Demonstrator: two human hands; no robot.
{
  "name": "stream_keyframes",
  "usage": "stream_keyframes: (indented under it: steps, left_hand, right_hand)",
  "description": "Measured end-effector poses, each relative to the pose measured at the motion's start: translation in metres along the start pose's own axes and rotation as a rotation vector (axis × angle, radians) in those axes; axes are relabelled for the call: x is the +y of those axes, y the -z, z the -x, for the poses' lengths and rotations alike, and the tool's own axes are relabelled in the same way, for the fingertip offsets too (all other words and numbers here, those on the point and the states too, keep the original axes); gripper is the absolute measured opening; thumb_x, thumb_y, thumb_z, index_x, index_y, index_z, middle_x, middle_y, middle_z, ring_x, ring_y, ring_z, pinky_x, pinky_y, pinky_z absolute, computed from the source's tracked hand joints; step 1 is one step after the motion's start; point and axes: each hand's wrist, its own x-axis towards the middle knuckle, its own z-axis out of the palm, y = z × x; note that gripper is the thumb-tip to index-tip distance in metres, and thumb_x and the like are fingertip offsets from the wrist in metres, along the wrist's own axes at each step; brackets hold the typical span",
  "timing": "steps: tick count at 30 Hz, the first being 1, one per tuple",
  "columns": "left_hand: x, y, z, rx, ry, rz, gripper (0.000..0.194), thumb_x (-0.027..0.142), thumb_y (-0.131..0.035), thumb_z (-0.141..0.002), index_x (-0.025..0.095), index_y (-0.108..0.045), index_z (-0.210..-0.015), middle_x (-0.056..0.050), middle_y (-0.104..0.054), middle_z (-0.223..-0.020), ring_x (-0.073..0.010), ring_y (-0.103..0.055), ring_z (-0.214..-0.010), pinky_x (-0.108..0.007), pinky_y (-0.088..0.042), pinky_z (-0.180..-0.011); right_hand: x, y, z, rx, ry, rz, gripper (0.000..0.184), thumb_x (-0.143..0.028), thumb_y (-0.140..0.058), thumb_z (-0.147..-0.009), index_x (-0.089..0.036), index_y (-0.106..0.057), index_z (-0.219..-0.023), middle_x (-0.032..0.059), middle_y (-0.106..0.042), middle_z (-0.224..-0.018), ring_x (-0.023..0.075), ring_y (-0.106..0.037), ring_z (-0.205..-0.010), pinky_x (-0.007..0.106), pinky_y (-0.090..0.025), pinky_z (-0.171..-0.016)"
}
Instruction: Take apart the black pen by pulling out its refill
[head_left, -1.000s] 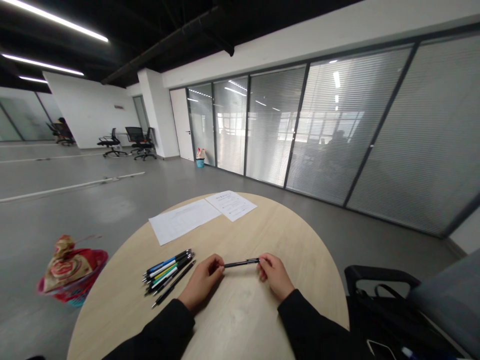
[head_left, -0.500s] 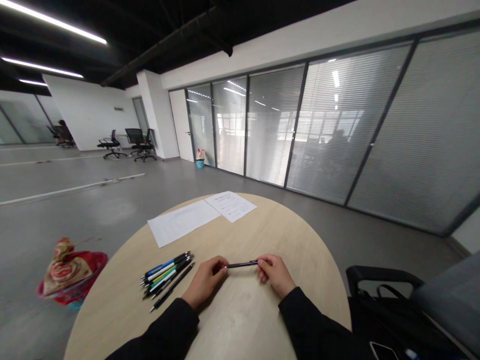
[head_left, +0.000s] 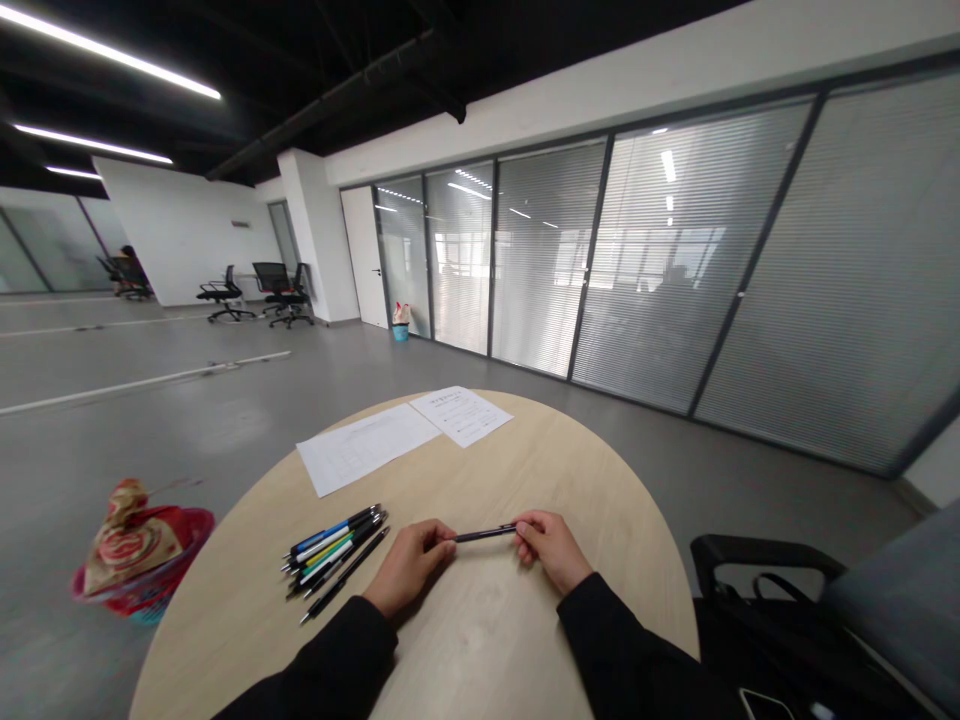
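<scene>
- The left hand (head_left: 411, 566), in a black sleeve, pinches one end of a slim, dark, stick-shaped pen (head_left: 484, 534) between thumb and fingers.
- The right hand (head_left: 553, 553), also black-sleeved, grips the pen's other end with its fingertips; the pen spans the gap between both hands, nearly level, above the round, pale wood-grain table (head_left: 577, 480).
- Just to the left of the left hand lies a loose bundle of slender pens (head_left: 330, 548) with black, blue, white, green and yellow barrels; one black pen (head_left: 345, 577) lies at its near side, closest to that hand.
- Beyond the left hand, farther across the table, are a wide white paper sheet (head_left: 367, 447) and, adjoining it, a smaller printed white sheet (head_left: 463, 415).
- Well to the left of the left hand, off the table, a pink-red plastic basket (head_left: 201, 530) holds a tan-and-red bag (head_left: 131, 545).
- Right of the right hand, beyond the table's edge, is a black chair armrest (head_left: 757, 549).
</scene>
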Motion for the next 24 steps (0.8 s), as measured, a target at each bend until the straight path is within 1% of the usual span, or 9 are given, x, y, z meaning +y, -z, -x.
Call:
stream_keyframes:
  steps: [5, 11, 18, 24]
  left_hand:
    - [0.005, 0.001, 0.001, -0.015, 0.017, 0.012, 0.026, 0.04, -0.061, -0.077, 0.016, -0.067, -0.068, 0.0, -0.063, -0.061, -0.0169, -0.055, -0.06, -0.027, -0.04, -0.059]
    - [0.007, 0.001, 0.001, -0.027, 0.026, 0.017, 0.029, 0.043, -0.062, -0.076, 0.016, -0.067, -0.068, 0.002, -0.06, -0.057, -0.0146, -0.05, -0.055, -0.025, -0.036, -0.055]
    - [0.012, 0.005, 0.001, -0.047, 0.05, 0.056, 0.033, 0.048, -0.061, -0.076, 0.017, -0.065, -0.065, 0.0, -0.064, -0.058, -0.0155, -0.053, -0.056, -0.026, -0.039, -0.057]
    - [0.011, 0.006, 0.0, -0.071, 0.041, 0.086, 0.041, 0.054, -0.06, -0.078, 0.016, -0.067, -0.064, -0.002, -0.065, -0.058, -0.0156, -0.054, -0.056, -0.027, -0.042, -0.059]
  right_hand:
    - [0.001, 0.001, 0.0, -0.003, 0.0, -0.012, 0.049, -0.054, -0.078, -0.063, -0.011, -0.066, -0.083, 0.0019, -0.064, -0.06, 0.0098, -0.054, -0.045, 0.021, -0.043, -0.042]
    - [0.0, 0.0, 0.0, 0.008, -0.012, -0.025, 0.05, -0.054, -0.078, -0.062, -0.011, -0.065, -0.083, 0.0006, -0.063, -0.058, 0.009, -0.053, -0.043, 0.021, -0.041, -0.041]
    - [0.0, -0.001, 0.0, -0.005, -0.023, -0.013, 0.048, -0.052, -0.078, -0.062, -0.011, -0.064, -0.08, 0.001, -0.063, -0.058, 0.0089, -0.052, -0.042, 0.021, -0.042, -0.041]
    - [-0.001, 0.0, 0.0, -0.014, -0.024, -0.004, 0.044, -0.051, -0.078, -0.063, -0.012, -0.065, -0.08, 0.0015, -0.064, -0.058, 0.0097, -0.053, -0.043, 0.022, -0.042, -0.042]
